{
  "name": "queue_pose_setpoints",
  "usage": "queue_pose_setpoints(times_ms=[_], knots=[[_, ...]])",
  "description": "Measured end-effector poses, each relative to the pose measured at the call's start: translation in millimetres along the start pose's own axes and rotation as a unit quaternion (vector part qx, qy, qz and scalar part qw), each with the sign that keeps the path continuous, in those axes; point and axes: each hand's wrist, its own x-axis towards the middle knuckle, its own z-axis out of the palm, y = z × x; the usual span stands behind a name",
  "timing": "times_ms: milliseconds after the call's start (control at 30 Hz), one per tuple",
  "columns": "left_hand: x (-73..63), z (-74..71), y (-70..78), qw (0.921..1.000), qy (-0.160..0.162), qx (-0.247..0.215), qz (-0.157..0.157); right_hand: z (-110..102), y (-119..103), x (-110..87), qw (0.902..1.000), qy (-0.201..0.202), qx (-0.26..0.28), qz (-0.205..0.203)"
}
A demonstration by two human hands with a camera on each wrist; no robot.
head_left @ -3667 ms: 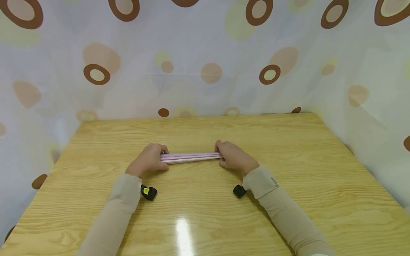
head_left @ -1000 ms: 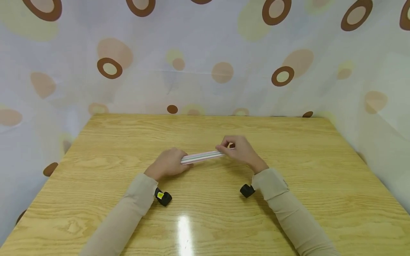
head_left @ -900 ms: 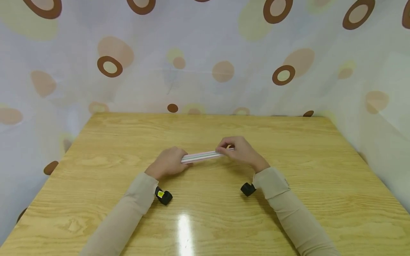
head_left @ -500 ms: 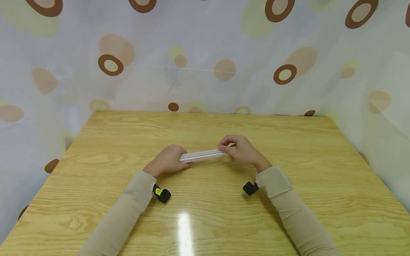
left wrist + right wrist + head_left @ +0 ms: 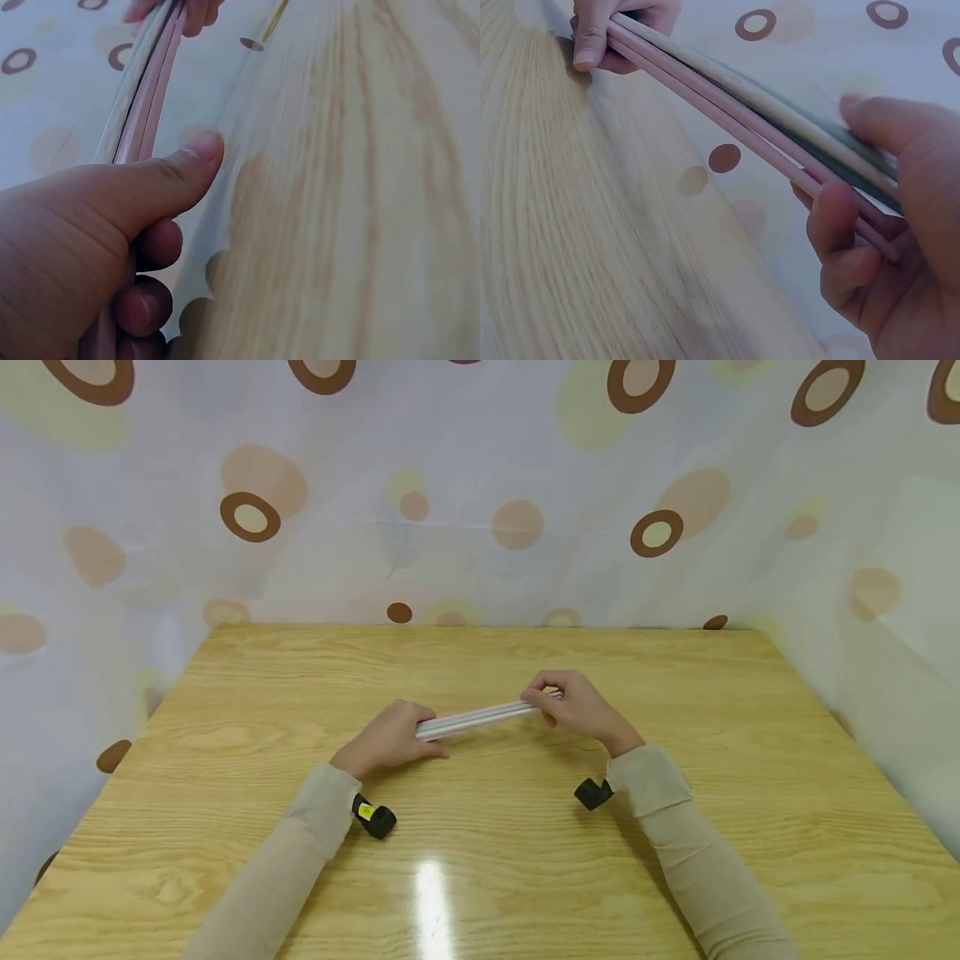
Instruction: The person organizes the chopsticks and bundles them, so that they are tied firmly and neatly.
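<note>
A bundle of several long thin chopsticks [image 5: 480,718] in pink, green and cream spans the gap between my hands, over the wooden table. My left hand [image 5: 390,737] grips one end; in the left wrist view its thumb [image 5: 191,161] lies across the sticks and its fingers curl underneath. My right hand [image 5: 581,706] holds the other end, which is raised slightly higher. In the right wrist view, pink chopsticks [image 5: 727,124] run against the curled fingers [image 5: 836,217] of that hand, and the green and cream ones pass beneath its blurred thumb [image 5: 885,124].
The wood-grain table [image 5: 480,827] fills the lower part of the head view, with a bright light reflection near its front. A white curtain [image 5: 450,568] with brown and tan circles encloses the back and sides. Black wrist cameras [image 5: 375,820] hang under both cuffs.
Both hands were level, with the bundle lying nearly flat. Since then the right hand has turned and risen, pinching its end, and the bundle now slants up to the right. Green sticks now show.
</note>
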Motion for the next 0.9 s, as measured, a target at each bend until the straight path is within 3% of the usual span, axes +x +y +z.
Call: queue_pose_setpoints(times_ms=[233,333,633,900], knots=[[1.0,-1.8,-1.6,0.9997,0.006,-0.025,0.001,-19,6,-5.4,0.9992,0.009,0.040,0.005],[0.4,-2.3,-1.6,0.9994,0.000,-0.034,-0.002,-28,8,-7.5,0.9995,0.017,0.019,0.020],[1.5,-4.7,0.7,0.9992,-0.005,-0.038,-0.005,-43,13,-13.5,0.9920,0.034,-0.107,0.058],[-1.0,-2.8,-1.8,0.9991,0.001,-0.042,0.000,-42,31,-14.8,0.9654,-0.004,-0.252,0.068]])
